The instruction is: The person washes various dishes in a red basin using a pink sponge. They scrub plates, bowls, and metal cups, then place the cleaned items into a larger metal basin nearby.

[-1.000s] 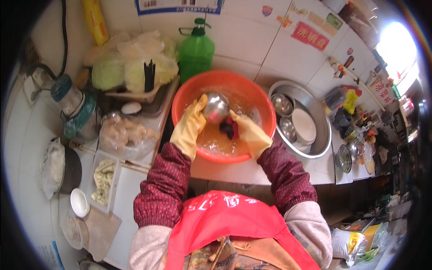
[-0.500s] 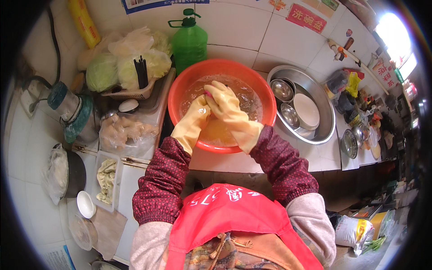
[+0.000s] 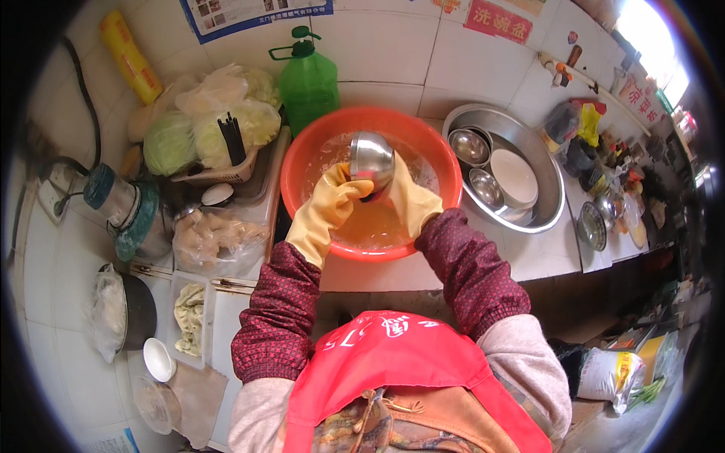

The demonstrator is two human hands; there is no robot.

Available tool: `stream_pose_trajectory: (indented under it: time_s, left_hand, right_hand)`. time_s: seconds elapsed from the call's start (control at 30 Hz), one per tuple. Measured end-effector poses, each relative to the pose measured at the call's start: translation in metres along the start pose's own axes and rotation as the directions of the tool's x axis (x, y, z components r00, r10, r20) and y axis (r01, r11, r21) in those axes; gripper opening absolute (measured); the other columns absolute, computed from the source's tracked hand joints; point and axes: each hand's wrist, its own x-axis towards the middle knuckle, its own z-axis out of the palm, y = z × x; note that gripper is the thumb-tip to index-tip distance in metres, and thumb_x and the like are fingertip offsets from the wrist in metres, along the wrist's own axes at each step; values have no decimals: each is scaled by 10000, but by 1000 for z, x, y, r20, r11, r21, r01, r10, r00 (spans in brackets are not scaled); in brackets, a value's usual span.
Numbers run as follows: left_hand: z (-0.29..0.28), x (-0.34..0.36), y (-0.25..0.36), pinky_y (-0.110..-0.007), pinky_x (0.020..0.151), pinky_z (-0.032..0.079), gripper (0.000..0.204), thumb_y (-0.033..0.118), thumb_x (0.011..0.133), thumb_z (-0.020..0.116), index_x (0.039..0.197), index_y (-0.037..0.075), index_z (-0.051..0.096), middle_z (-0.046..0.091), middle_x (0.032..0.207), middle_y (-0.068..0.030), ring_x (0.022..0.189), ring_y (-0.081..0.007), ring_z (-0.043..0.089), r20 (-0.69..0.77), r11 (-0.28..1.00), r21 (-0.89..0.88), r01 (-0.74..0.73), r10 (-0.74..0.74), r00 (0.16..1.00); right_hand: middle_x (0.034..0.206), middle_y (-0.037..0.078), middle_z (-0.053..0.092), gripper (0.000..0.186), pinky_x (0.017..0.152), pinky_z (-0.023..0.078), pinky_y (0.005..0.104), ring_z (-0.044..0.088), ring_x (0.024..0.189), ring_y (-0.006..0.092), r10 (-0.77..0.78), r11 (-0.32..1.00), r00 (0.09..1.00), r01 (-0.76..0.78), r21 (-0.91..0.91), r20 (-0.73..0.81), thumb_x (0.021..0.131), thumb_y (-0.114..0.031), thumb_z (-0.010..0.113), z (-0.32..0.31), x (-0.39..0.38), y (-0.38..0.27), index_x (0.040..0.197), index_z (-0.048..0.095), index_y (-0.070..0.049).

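Note:
Over the soapy water in the orange-red plastic basin (image 3: pixel 447 174), a shiny stainless steel bowl (image 3: pixel 371 157) is tilted on its side. My left hand (image 3: pixel 337 198), in a yellow rubber glove, is closed on the bowl's near left edge. At the bowl's right side, my right hand (image 3: pixel 410 198) wears a matching glove, its fingers mostly hidden behind or inside the bowl. A bit of pink and something dark show between the hands below the bowl; I cannot make out what they are.
Right of the basin stands a wide metal basin (image 3: pixel 555 192) with metal bowls (image 3: pixel 470 147) and a white dish (image 3: pixel 514 178). A green jug (image 3: pixel 310 87) is behind. Cabbages (image 3: pixel 168 143), bagged food (image 3: pixel 219 238) and a tray of greens (image 3: pixel 190 317) lie left.
The steel bowl has come up into view between my hands, which were together over the water before. My hands have moved apart around it. The view has shifted slightly.

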Motion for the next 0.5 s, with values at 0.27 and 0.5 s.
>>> stream_pose_trajectory:
  time_s: [0.27, 0.5]
  left_hand:
    - [-1, -4, 6, -344, 1041, 570, 488, 431, 1190, 584, 1410, 10, 698, 762, 1304, -70, 1167, -163, 721, -140, 975, 223, 8, 24, 990]
    - [23, -7, -5, -264, 861, 564, 236, 210, 1122, 684, 1244, 41, 797, 805, 1054, 25, 944, -73, 713, -322, 947, 294, 130, -30, 946]
  right_hand:
    - [1330, 175, 771, 555, 1079, 556, 405, 723, 1196, 273, -306, 839, 952, 267, -473, -4, 1145, -459, 591, -23, 1, -4, 1454, 707, -13]
    - [1186, 147, 749, 422, 923, 523, 425, 686, 1011, 277, -19, 997, 945, -5, -74, -327, 1144, -399, 589, -12, 22, 52, 1315, 715, -34]
